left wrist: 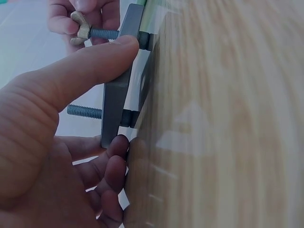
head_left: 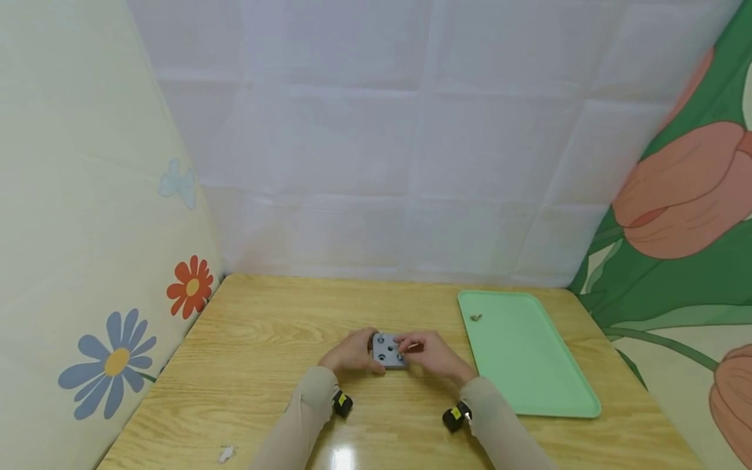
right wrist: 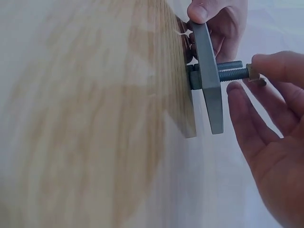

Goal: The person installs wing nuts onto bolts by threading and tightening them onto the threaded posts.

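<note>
A grey square plate (head_left: 389,360) with several holes lies in front of me, and in the wrist views it is held just above the table. My left hand (head_left: 354,352) grips its left side, the thumb (left wrist: 97,66) along the near edge and the fingers around the far side. Threaded bolts (left wrist: 85,111) stick up through the plate, their heads beneath it. A brass-coloured wing nut (left wrist: 81,31) sits at the tip of one bolt on the right side. My right hand (head_left: 433,356) pinches that wing nut between its fingertips, which partly hide it in the right wrist view.
A light green tray (head_left: 529,359) lies to the right on the wooden table (head_left: 258,339). Near its far left corner rests a small brass-coloured piece (head_left: 476,317), too small to make out. A small whitish patch (head_left: 226,454) shows at the table's front left.
</note>
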The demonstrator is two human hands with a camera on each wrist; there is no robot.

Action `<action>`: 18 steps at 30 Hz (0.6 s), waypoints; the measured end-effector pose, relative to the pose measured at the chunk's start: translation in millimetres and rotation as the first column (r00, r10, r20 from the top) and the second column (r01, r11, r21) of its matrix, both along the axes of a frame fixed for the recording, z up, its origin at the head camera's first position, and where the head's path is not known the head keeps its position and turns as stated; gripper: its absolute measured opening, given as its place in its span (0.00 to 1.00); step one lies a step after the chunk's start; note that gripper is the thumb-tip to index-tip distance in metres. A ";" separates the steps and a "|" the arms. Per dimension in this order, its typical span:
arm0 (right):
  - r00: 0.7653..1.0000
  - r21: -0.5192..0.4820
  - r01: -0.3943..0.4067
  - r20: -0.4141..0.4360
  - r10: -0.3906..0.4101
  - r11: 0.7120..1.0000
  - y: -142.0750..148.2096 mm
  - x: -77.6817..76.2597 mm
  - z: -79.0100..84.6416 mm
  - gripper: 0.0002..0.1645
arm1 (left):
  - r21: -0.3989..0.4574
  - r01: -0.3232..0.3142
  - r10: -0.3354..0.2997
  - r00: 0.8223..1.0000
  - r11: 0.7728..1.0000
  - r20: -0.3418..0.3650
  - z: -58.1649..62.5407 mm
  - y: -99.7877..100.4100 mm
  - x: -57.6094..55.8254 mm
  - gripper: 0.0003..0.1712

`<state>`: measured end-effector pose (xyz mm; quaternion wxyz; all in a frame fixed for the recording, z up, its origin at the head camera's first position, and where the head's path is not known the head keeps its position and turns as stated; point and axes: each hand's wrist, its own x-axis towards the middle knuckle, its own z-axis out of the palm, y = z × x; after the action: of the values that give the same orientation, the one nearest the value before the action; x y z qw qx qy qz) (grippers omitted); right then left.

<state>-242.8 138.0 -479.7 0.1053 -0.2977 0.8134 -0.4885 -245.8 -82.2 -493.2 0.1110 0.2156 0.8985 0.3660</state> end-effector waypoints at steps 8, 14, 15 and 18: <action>0.999 0.018 0.028 -0.033 -0.027 0.999 2.3 -4.8 -7.3 0.08 | 0.001 -0.003 0.003 1.000 1.000 0.007 0.1 1.1 -0.2 0.39; 0.999 0.012 -0.009 -0.040 0.010 1.000 4.4 8.0 12.5 0.09 | 0.013 -0.008 0.008 1.000 1.000 0.023 0.2 2.0 -0.4 0.39; 0.999 0.008 -0.013 -0.040 0.013 1.000 4.7 9.6 15.1 0.09 | 0.014 -0.009 0.009 1.000 1.000 0.023 0.0 2.0 -0.5 0.39; 0.997 0.014 -0.017 -0.073 0.018 1.000 4.9 10.2 15.4 0.08 | 0.013 -0.012 0.012 1.000 1.000 0.019 -0.9 1.6 -0.8 0.40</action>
<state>-232.6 142.9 -464.3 0.0817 -0.3217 0.8174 -0.4708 -246.6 -80.6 -494.1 0.1160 0.2074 0.8962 0.3747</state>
